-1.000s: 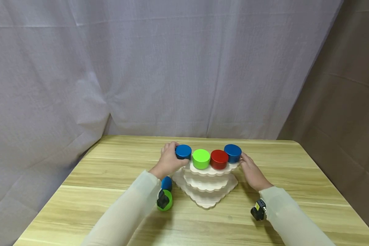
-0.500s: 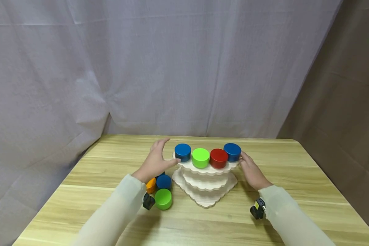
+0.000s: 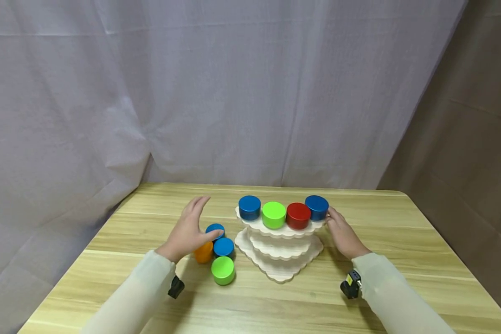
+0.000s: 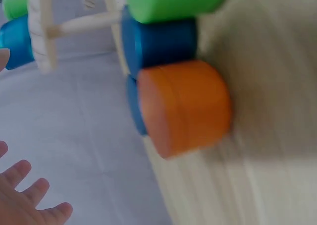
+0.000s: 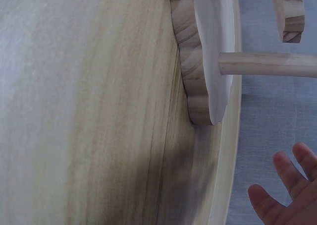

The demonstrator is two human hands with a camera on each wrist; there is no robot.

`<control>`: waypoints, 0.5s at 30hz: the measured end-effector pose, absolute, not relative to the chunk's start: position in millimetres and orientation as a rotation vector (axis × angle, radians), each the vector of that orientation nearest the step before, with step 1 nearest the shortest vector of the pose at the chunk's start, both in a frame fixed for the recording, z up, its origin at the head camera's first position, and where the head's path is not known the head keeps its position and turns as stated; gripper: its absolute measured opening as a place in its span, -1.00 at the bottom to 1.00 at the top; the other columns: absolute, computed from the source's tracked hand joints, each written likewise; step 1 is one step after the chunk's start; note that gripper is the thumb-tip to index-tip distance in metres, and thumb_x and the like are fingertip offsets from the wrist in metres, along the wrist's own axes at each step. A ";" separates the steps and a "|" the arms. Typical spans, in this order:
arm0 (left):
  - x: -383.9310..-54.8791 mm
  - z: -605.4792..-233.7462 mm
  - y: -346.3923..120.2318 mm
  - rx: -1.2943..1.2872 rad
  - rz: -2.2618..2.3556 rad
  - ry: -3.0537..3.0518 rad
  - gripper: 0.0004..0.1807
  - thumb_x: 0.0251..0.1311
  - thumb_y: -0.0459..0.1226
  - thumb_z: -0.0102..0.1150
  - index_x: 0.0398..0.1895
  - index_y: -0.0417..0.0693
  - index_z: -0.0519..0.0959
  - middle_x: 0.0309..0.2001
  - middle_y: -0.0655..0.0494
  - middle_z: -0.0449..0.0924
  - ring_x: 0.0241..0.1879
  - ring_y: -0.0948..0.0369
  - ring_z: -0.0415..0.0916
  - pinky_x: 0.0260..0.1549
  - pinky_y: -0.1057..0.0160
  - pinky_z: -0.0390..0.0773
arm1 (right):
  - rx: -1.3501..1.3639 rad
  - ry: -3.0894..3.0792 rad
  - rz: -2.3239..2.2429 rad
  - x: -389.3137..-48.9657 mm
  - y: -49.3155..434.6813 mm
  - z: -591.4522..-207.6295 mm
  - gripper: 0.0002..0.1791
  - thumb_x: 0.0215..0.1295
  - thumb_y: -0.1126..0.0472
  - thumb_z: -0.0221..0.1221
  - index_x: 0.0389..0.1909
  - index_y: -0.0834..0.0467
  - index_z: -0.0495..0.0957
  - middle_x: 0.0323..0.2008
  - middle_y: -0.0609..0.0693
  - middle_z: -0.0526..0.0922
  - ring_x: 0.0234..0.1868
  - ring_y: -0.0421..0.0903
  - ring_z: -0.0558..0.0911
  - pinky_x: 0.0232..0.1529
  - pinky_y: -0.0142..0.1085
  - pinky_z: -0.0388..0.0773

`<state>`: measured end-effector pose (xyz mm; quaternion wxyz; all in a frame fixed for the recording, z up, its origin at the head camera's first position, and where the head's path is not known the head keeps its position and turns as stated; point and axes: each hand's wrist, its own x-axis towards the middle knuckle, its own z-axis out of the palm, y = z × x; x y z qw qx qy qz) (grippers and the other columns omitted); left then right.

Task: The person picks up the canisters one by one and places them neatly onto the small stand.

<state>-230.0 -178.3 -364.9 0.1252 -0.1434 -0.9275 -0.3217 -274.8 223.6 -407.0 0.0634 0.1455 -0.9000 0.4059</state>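
A wooden tiered stand (image 3: pixel 280 248) with scalloped shelves stands on the table. Along its top shelf sit a blue cylinder (image 3: pixel 249 208), a green cylinder (image 3: pixel 273 215), a red cylinder (image 3: pixel 298 216) and a second blue cylinder (image 3: pixel 316 208). My left hand (image 3: pixel 188 234) is over the table, thumb spread from straight fingers, holding nothing. Just beside it are an orange cylinder (image 4: pixel 188 108), two blue cylinders (image 3: pixel 223 248) and a green cylinder (image 3: pixel 223 270). My right hand (image 3: pixel 344 234) has its fingertips at the top shelf's right edge; in the right wrist view its fingers (image 5: pixel 290 175) are spread.
The wood-grain table (image 3: pixel 275 306) has a back edge close behind the stand. A grey curtain (image 3: pixel 234 102) hangs beyond it, and a brown one (image 3: pixel 463 176) on the right. A round post (image 5: pixel 267 64) rises between the shelves.
My left hand has let go of the blue cylinder on the top shelf's left end and moved left and nearer, uncovering the loose cylinders. My right hand has stayed at the shelf edge.
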 end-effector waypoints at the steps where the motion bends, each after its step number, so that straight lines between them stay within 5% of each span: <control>1: -229.1 -367.1 -180.9 -0.412 -0.917 -2.714 0.01 -0.03 -0.01 0.43 0.46 -0.05 0.12 0.44 -0.14 0.05 0.38 -0.12 0.07 0.24 -0.20 0.25 | 0.438 -2.723 1.223 -274.4 223.5 -406.8 -0.42 0.51 0.11 -0.40 0.46 0.26 0.04 0.41 0.40 0.06 0.42 0.37 0.02 0.32 0.27 -0.02; 15: -221.5 -396.8 -202.3 -0.316 -0.874 -2.881 -0.02 -0.01 0.01 0.41 0.43 -0.18 0.16 0.38 -0.24 0.17 0.33 -0.20 0.14 0.20 -0.24 0.26 | 0.450 -2.727 1.208 -274.5 223.5 -407.7 -0.41 0.51 0.09 -0.41 0.47 0.26 0.01 0.41 0.40 0.04 0.42 0.37 0.02 0.32 0.27 -0.02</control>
